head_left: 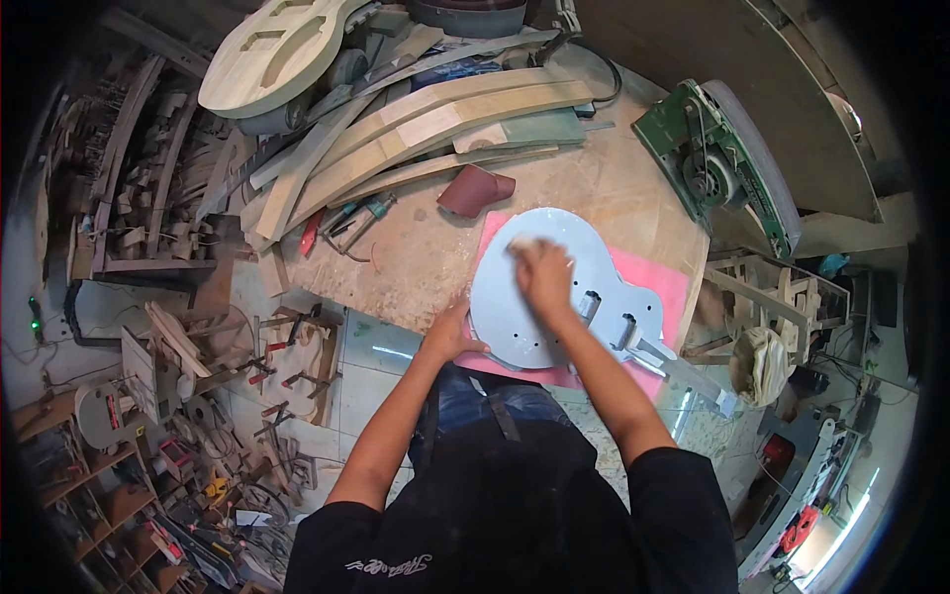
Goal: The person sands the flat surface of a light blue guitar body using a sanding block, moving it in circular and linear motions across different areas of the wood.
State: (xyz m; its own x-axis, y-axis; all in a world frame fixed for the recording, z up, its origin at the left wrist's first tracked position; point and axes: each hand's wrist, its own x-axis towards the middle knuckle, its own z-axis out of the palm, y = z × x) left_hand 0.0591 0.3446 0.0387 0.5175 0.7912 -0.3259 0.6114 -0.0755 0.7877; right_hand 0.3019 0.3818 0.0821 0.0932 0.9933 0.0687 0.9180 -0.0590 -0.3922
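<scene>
A pale blue-grey electric guitar body lies flat on a pink foam sheet at the table's near edge. Cutouts and several small holes show on its right half, and a clear strip-like piece sticks out beyond its right end. My right hand is closed and pressed to the upper middle of the body, smeared by motion. Something small and tan seems to be under its fingertips, too blurred to name. At the body's lower left edge, my left hand grips the rim, thumb and fingers apart along it.
The wooden table carries a dark red curled sheet, a clamp-like tool and stacked curved wood strips. An unpainted guitar body rests at the far left. A green belt machine stands at the far right.
</scene>
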